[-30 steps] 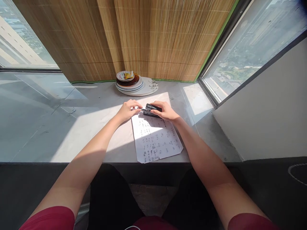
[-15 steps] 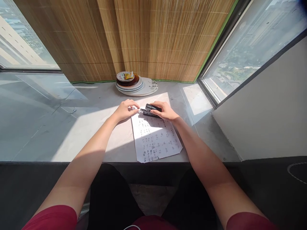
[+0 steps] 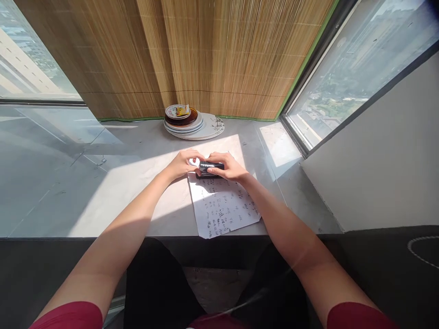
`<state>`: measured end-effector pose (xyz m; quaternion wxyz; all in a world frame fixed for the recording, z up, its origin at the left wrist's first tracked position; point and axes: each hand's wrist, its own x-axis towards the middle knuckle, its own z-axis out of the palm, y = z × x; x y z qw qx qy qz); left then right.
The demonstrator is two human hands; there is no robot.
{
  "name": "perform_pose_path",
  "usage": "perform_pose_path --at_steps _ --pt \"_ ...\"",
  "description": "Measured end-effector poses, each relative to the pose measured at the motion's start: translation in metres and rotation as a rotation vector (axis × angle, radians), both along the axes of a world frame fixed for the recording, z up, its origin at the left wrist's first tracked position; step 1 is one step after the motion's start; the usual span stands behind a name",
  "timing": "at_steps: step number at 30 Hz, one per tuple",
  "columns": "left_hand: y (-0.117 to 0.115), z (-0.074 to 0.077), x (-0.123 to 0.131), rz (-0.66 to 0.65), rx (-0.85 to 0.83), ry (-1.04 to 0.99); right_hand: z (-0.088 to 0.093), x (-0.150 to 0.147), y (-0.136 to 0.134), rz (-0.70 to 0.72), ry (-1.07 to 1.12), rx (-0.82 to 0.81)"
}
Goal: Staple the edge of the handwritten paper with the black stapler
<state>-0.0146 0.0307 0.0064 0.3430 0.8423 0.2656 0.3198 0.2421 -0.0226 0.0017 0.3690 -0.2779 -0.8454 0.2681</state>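
at 12 o'clock end of paper, stapler grasped in right hand; left hand at its 9 o'clock nose, grip unclear. pinch likely if top presses with left this close.

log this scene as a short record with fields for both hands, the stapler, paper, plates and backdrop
right hand: holding the black stapler
left hand: fingertips at the stapler's left end, grip unclear
stapler: over the upper part of the paper
paper: handwritten, on the grey ledge
plates: stacked beyond the paper, yellow packet on top
backdrop: bamboo blind
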Motion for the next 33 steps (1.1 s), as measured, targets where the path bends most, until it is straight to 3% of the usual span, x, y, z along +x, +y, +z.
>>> perform_pose_path --at_steps 7,11,16,19,21,24,28,33 --pt "0.009 -0.005 -0.003 0.043 0.078 0.109 -0.002 -0.005 0.002 -0.076 -0.085 -0.015" --pt "0.014 -0.01 -0.006 0.161 0.097 0.237 0.002 0.003 0.0 -0.153 -0.17 0.009" --pt "0.012 -0.009 -0.012 0.122 0.05 0.319 0.02 0.059 -0.002 -0.469 -0.104 0.082" --pt "0.005 -0.004 -0.009 0.134 0.114 0.351 0.028 0.097 0.003 -0.689 -0.079 0.08" --pt "-0.001 -0.001 -0.003 0.164 0.192 0.365 0.029 0.112 0.006 -0.753 -0.115 0.083" --pt "-0.011 0.001 0.008 0.104 0.279 0.386 0.023 0.124 0.004 -0.764 -0.154 0.068" --pt "-0.019 -0.003 0.018 -0.034 0.272 0.464 0.017 0.129 -0.004 -0.729 -0.25 0.018" --pt "-0.025 -0.005 0.021 0.04 0.284 0.46 0.02 0.119 -0.006 -0.6 -0.367 -0.019"
